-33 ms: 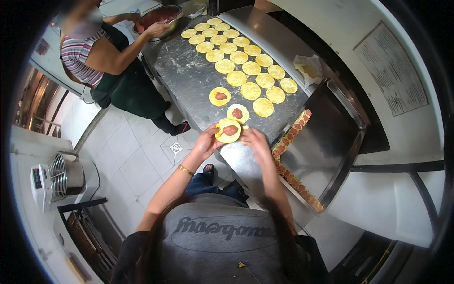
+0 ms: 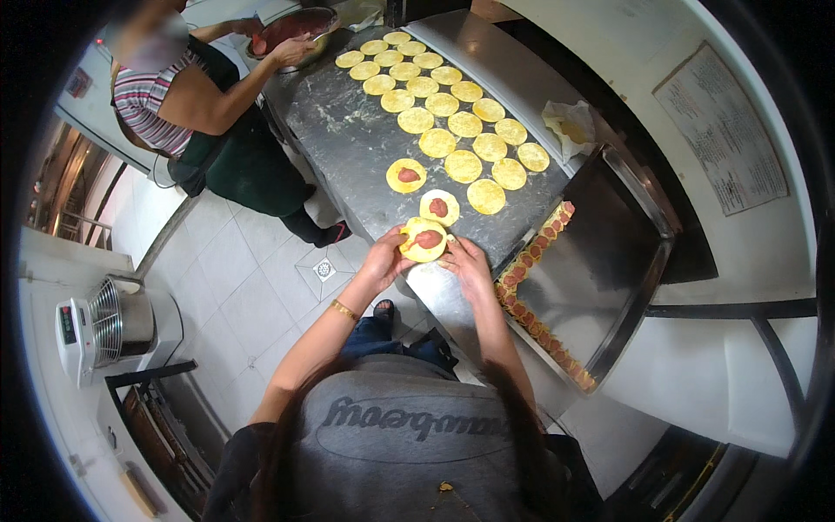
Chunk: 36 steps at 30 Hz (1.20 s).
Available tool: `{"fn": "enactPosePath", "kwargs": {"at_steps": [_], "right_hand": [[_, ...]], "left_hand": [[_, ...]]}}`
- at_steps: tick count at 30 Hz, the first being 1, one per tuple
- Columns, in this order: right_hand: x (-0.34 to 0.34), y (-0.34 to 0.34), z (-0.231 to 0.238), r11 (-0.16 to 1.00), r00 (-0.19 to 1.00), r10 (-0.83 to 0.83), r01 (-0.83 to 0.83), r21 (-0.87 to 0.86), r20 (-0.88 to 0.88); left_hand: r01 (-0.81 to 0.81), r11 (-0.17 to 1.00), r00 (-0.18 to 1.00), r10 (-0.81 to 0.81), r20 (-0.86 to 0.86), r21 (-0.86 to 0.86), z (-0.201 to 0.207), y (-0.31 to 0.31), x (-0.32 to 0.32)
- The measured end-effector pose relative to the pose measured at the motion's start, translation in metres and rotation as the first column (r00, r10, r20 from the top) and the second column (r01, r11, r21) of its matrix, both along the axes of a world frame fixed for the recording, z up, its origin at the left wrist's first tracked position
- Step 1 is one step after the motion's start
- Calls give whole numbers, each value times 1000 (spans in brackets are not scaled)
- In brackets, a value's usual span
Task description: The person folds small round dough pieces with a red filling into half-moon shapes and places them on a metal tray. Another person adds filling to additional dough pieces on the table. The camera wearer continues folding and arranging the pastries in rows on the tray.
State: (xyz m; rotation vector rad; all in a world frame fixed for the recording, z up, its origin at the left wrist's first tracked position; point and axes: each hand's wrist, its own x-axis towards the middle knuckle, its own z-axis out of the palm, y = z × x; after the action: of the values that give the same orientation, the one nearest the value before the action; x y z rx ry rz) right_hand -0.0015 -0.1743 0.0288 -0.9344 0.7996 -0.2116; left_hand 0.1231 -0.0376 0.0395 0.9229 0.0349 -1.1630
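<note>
A yellow dough round (image 2: 422, 254) with a lump of reddish meat filling (image 2: 428, 237) on it is held up over the near end of the metal table. My left hand (image 2: 383, 264) grips its left edge, fingers closed. At the lower right edge, my right hand (image 2: 467, 261) pinches the dough with its fingertips. Just beyond lies a second filled round (image 2: 437, 222), partly covered by the held one. Farther left on the table is another filled round (image 2: 406, 188).
Several plain dough rounds (image 2: 486, 197) lie in rows on the floured table (image 2: 348, 148). To the right, a metal tray (image 2: 600, 261) holds filled pieces (image 2: 532, 326) along two edges. A co-worker (image 2: 248, 174) stirs reddish filling in a metal bowl (image 2: 323, 39). A mixer (image 2: 130, 322) stands at left.
My right hand has come in to the left and now grips the dough round's edge. The co-worker's spoon has shifted slightly in the bowl.
</note>
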Motion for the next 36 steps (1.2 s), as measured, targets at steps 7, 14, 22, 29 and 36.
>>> {"fn": "enactPosePath", "kwargs": {"at_steps": [7,14,22,29,36], "right_hand": [[-5,13,-56,950,987,-156,137,-281,-47],[-14,5,-78,837,988,-151,117,-535,-19],[-5,3,-54,761,986,-115,7,-649,-124],[-11,18,-44,688,979,-93,-67,-723,-179],[-10,21,-45,671,998,-59,25,-741,-20]], "left_hand": [[23,867,666,-385,639,498,-27,-3,-12],[-91,855,352,-452,819,511,-36,2,-10],[-107,814,344,-509,789,571,-18,-5,-14],[-120,880,473,-357,806,460,-46,-5,-12],[-144,896,469,-311,826,419,-31,-6,-17]]}}
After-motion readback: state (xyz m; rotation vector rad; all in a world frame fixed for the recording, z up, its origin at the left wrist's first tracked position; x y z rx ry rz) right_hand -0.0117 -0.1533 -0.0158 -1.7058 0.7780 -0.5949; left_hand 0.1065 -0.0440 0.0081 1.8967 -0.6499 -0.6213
